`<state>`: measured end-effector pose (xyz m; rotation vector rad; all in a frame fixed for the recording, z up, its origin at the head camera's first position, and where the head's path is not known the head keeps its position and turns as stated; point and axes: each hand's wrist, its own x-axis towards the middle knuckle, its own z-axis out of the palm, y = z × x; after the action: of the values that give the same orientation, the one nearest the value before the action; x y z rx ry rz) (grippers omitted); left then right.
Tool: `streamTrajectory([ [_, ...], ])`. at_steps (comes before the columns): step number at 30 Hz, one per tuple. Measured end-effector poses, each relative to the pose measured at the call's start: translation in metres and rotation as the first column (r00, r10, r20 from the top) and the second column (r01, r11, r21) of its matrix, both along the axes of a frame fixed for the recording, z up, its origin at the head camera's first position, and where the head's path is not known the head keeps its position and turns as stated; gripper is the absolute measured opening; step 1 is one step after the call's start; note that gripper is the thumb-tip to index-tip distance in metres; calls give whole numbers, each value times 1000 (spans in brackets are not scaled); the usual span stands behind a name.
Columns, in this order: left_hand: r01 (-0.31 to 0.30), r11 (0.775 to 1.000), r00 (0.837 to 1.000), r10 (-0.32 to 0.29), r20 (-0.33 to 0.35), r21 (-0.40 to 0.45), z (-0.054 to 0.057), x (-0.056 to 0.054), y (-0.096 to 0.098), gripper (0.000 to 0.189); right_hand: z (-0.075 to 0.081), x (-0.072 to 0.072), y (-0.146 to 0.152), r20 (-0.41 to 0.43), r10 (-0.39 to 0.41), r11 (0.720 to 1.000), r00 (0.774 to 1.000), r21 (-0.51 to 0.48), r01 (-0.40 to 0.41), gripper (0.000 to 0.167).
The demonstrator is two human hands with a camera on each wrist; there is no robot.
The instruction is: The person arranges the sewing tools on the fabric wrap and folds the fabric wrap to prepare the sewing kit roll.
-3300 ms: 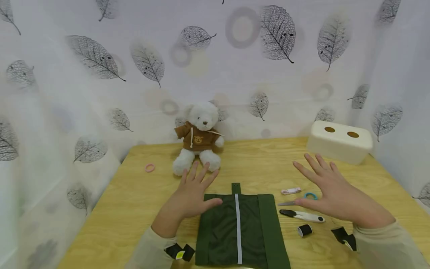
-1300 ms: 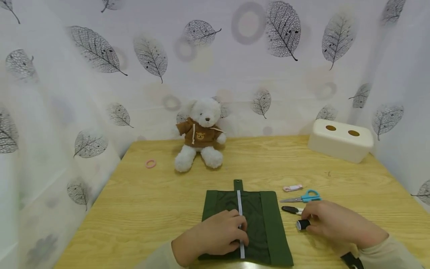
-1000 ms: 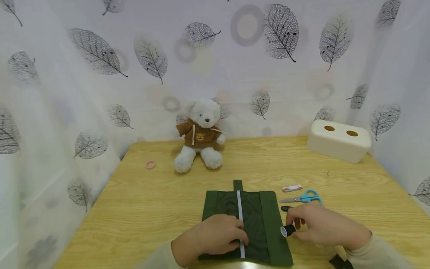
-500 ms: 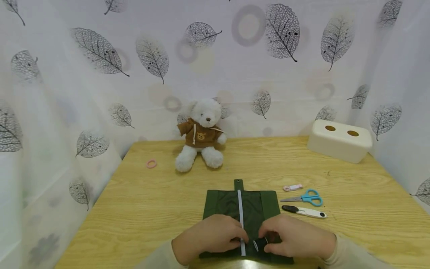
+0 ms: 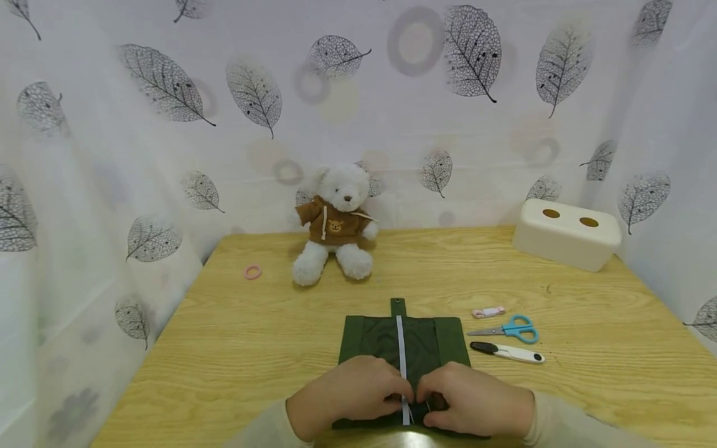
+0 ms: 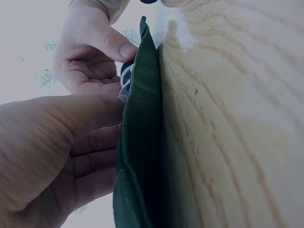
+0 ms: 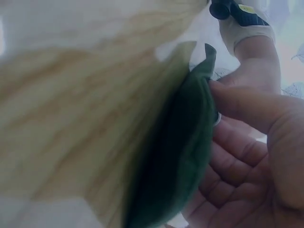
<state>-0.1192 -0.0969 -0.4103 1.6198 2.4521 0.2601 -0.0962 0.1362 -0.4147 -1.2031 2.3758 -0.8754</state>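
Observation:
A dark green cloth piece (image 5: 386, 339) with a button tab at its far edge lies flat before me, a light grey strip (image 5: 401, 348) down its middle. My right hand (image 5: 467, 401) grips a black thread spool (image 5: 419, 412) close over the cloth, mostly hidden by fingers. My left hand (image 5: 358, 389) rests low on the cloth with bent fingers, its tips at the strip and right beside the spool. In the left wrist view, the left thumb and fingers meet at the spool's pale rim (image 6: 125, 78); I cannot tell what they pinch.
Right of the cloth lie a folded pink ribbon (image 5: 488, 312), blue-handled scissors (image 5: 518, 328) and a white-and-black seam ripper-like tool (image 5: 515, 353). Farther back are a white teddy bear (image 5: 336, 230) in a brown hoodie, a pink ring (image 5: 253, 272) and a cream box (image 5: 566, 239) with two holes.
My right hand has picked up the thread spool from the table's right side and carried it left over the cloth to my left hand. Both hands were spread in the air earlier.

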Motion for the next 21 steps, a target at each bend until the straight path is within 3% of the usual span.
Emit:
streamTrajectory([
  [21, -35, 999, 999, 34, 29, 16, 3, 4, 1, 11, 0, 0, -7, 69, -60, 998, 996, 7, 60, 15],
])
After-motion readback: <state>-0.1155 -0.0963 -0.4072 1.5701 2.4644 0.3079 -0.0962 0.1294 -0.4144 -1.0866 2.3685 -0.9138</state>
